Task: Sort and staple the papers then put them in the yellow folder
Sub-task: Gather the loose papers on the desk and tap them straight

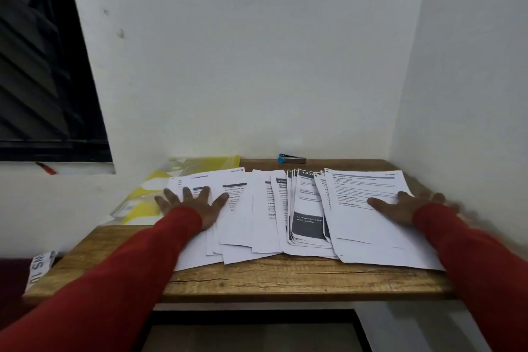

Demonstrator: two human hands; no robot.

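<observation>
Several printed white papers [257, 214] lie fanned out across a wooden table [285, 277]. My left hand [191, 203] rests flat with fingers spread on the leftmost sheets. On the rightmost sheet [368, 214] my right hand [405, 208] lies flat too, its outer fingers blurred. A yellow folder [160, 188] sits at the table's back left, partly under the papers. A small blue and silver stapler [292, 158] stands at the back edge by the wall, apart from both hands.
White walls close in behind and on the right of the table. A dark window [43, 66] is at the left, with a red object [45, 168] on its sill. A printed label [38, 268] hangs at the table's left corner.
</observation>
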